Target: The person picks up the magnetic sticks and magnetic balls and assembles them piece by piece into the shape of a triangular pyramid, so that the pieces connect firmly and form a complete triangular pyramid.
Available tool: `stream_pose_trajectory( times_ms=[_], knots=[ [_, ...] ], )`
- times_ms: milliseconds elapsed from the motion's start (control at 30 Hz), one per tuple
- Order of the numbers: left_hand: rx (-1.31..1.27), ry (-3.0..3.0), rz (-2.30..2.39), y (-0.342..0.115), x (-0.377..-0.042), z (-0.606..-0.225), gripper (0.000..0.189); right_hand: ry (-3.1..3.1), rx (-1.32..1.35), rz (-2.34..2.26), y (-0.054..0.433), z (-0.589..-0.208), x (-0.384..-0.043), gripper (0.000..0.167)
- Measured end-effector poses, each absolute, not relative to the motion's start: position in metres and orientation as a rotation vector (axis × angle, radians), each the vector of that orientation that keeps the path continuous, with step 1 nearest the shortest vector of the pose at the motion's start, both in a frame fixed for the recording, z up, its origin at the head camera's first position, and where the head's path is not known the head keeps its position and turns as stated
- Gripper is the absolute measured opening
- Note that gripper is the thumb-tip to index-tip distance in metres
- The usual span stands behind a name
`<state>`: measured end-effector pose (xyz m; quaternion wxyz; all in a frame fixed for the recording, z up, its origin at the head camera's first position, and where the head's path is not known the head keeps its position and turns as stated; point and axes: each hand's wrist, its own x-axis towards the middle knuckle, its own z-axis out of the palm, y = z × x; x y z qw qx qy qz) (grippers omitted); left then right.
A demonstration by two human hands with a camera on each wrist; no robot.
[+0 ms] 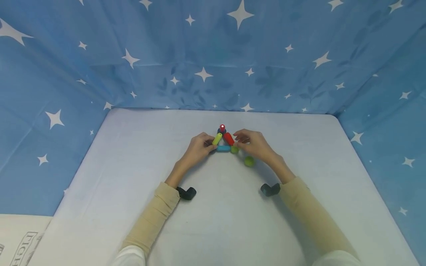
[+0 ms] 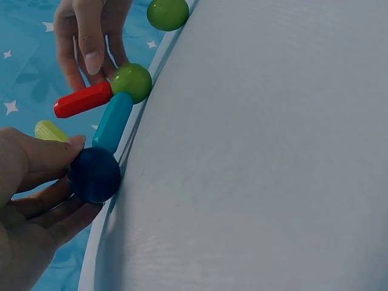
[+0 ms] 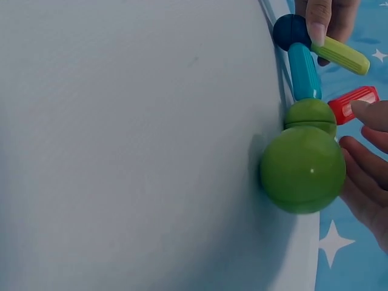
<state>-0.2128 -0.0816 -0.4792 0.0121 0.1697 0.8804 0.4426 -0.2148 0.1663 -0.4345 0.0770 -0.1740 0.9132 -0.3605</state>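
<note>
My left hand [image 1: 198, 146] pinches a dark blue ball [image 2: 94, 175] between thumb and fingers. A teal rod [image 1: 223, 148] joins that ball to a green ball [image 2: 131, 83]. From the dark blue ball a yellow-green rod [image 3: 341, 55] also extends, and a red rod [image 1: 228, 139] extends from the green ball. Near the red rod and green ball is my right hand [image 1: 254, 143], its fingers loosely bent and spread with nothing gripped; whether the thumb touches the red rod is unclear. Beyond the rods' far ends stands another dark ball [image 1: 221, 131] with a red piece [image 1: 222, 127] on top.
A loose green ball [image 1: 249, 161] lies on the white table [image 1: 219, 221], nearer than the joined pieces. Black wrist-worn devices [image 1: 187, 193] show at both sleeves. A blue star-patterned curtain [image 1: 213, 55] hangs behind the table and along its sides.
</note>
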Motion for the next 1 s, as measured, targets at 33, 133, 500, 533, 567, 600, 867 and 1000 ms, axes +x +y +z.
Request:
stream_pose_trajectory(
  times_ms=[33, 133, 500, 533, 567, 600, 867, 1000],
  knots=[
    [0.529, 2.747, 1.378, -0.082, -0.213, -0.479, 0.030, 2.734, -0.525, -1.080, 0.168, -0.434, -0.214, 0.035],
    [0.527, 2.749, 1.378, -0.082, -0.213, -0.479, 0.030, 2.726, -0.539, -1.072, 0.174, -0.435, -0.211, 0.033],
    [0.525, 2.730, 1.396, -0.082, -0.211, -0.476, 0.030, 2.693, -0.607, -0.965, 0.197, -0.436, -0.191, 0.030],
    [0.526, 2.731, 1.394, -0.082, -0.211, -0.476, 0.030, 2.694, -0.606, -0.952, 0.198, -0.436, -0.189, 0.029],
    [0.527, 2.732, 1.393, -0.082, -0.211, -0.476, 0.030, 2.691, -0.609, -0.943, 0.199, -0.437, -0.187, 0.030],
    [0.526, 2.737, 1.387, -0.082, -0.211, -0.477, 0.030, 2.689, -0.606, -0.934, 0.200, -0.437, -0.185, 0.029],
    [0.516, 2.755, 1.381, -0.084, -0.213, -0.480, 0.031, 2.691, -0.647, -0.903, 0.207, -0.441, -0.174, 0.028],
    [0.524, 2.767, 1.364, -0.084, -0.213, -0.479, 0.031, 2.675, -0.672, -0.908, 0.209, -0.440, -0.171, 0.028]
  ],
)
